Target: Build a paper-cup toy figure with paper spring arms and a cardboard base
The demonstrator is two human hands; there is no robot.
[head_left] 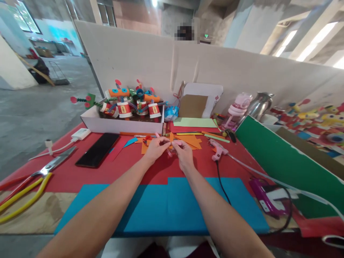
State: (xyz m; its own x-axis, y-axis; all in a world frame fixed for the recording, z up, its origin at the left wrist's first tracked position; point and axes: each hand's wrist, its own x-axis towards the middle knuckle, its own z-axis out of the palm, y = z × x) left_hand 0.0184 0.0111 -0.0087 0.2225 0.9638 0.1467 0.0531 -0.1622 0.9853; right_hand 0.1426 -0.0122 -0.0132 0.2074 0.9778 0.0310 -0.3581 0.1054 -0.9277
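My left hand (156, 149) and my right hand (185, 154) meet above the red table covering, thumbs and fingertips pinched together. Between them is a small pink and orange paper piece (171, 137), whose exact shape is partly hidden by the fingers. Pink ends stick out past both hands. Behind and below lie orange paper sheets (190, 141) and a blue paper scrap (130, 142). A pink hot glue gun (218, 149) rests to the right of my right hand, apart from it.
A white box (120, 126) holds several paper-cup figures at back left. Scissors (51, 165) and a black phone (98, 149) lie left. Blue sheets (150, 211) cover the front edge. Rightward are a purple power strip (266, 199), green board (279, 161), pink bottle (238, 111) and metal jug (259, 104).
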